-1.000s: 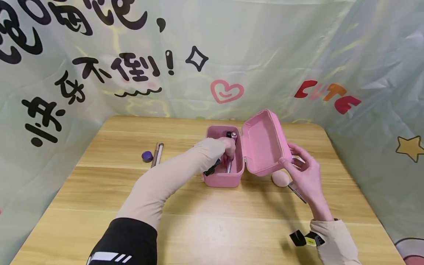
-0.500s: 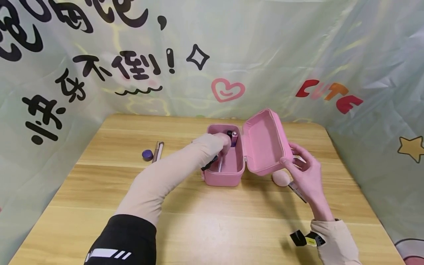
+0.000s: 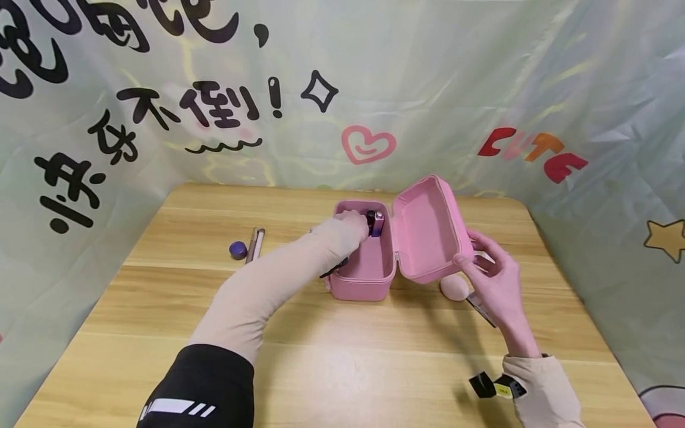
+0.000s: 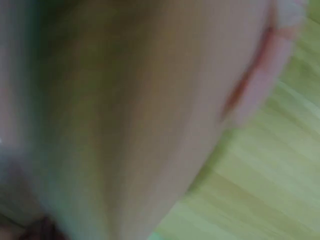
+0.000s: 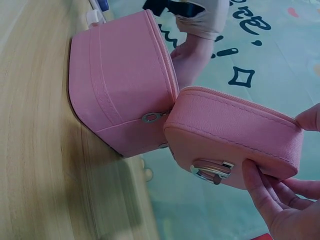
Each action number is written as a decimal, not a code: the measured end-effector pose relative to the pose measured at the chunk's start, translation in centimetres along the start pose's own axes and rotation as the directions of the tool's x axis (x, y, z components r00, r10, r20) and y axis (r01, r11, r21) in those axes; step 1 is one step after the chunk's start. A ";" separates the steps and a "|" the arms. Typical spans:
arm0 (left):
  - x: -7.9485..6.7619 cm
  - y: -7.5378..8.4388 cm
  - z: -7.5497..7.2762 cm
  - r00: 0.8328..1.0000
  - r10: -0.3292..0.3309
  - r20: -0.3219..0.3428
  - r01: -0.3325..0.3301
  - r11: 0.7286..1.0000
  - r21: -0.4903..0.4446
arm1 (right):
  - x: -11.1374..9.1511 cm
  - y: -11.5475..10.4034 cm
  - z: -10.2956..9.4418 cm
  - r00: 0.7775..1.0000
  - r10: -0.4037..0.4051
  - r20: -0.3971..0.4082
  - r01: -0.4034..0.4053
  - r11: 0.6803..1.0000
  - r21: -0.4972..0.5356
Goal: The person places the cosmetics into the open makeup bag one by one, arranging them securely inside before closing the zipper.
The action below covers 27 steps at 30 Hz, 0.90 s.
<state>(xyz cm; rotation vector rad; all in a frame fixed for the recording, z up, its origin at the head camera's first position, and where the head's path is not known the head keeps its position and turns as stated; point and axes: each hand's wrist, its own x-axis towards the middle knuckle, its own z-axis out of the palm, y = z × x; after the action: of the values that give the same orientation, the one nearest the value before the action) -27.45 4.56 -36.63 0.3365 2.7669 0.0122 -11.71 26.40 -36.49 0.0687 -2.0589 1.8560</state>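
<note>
A pink zip-up cosmetic case (image 3: pixel 361 290) stands on the wooden table with its lid (image 3: pixel 428 229) swung open to the right. My left hand (image 3: pixel 350 229) reaches down inside the case at its left side; its fingers are hidden, so I cannot tell what they hold. Beside that hand, a black-capped item (image 3: pixel 370 217) and a small purple-pink tube (image 3: pixel 378 224) stand upright in the back right of the case. My right hand (image 3: pixel 495 279) grips the lid's outer edge, thumb and fingers on either side. The right wrist view shows a metal-ringed handle (image 5: pixel 212 171) on the lid.
Left of the case lie a round purple pot (image 3: pixel 238 250) and two slim sticks (image 3: pixel 254 245). A pale pink sponge (image 3: pixel 454 288) and a flat slim item (image 3: pixel 481 310) lie under the lid, near my right hand. A printed cloth (image 3: pixel 428 89) hangs behind the table.
My left hand has shifted left and back inside the case. The slim silvery stick seen below it earlier is out of sight now. My right hand keeps the lid in place.
</note>
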 end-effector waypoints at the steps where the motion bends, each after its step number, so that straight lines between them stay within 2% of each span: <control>1: -0.4 0.0 0.1 0.999 0.025 -0.030 -0.024 0.999 0.043 | 0.0 0.0 0.0 1.000 -0.002 0.001 0.002 1.000 0.000; 4: -1.0 -0.1 0.3 0.992 0.112 -0.061 -0.100 0.980 0.172 | 0.0 0.0 0.1 1.000 -0.007 0.002 0.007 1.000 0.003; 6: -1.1 -0.3 0.3 0.985 0.170 -0.041 -0.155 0.957 0.244 | 0.0 0.0 0.1 1.000 -0.008 0.001 0.008 1.000 0.007; 9: -1.2 -0.5 0.1 0.969 0.240 0.050 -0.242 0.904 0.354 | -0.1 0.1 0.1 1.000 -0.007 0.003 0.007 1.000 0.007; 13: -1.2 -0.9 -0.3 0.951 0.266 0.159 -0.309 0.844 0.438 | -0.1 0.1 -0.1 1.000 -0.006 0.004 0.006 1.000 0.006; 16: -1.1 -1.2 -0.4 0.946 0.262 0.190 -0.321 0.833 0.451 | -0.1 0.1 -0.1 1.000 -0.004 0.008 0.004 1.000 0.003; 24: -0.7 -1.4 -0.2 0.946 0.237 0.220 -0.318 0.802 0.506 | -0.1 0.1 -0.1 1.000 0.004 0.002 -0.004 1.000 -0.009; 27: -0.9 -1.6 -0.3 0.941 0.253 0.225 -0.334 0.799 0.500 | -0.1 0.1 0.0 1.000 0.006 -0.005 -0.006 1.000 -0.014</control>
<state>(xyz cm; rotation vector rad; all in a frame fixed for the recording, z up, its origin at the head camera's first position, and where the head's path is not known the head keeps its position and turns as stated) -27.06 2.77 -36.15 0.8730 2.4917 -0.6892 -11.63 26.41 -36.61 0.0546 -2.0715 1.8429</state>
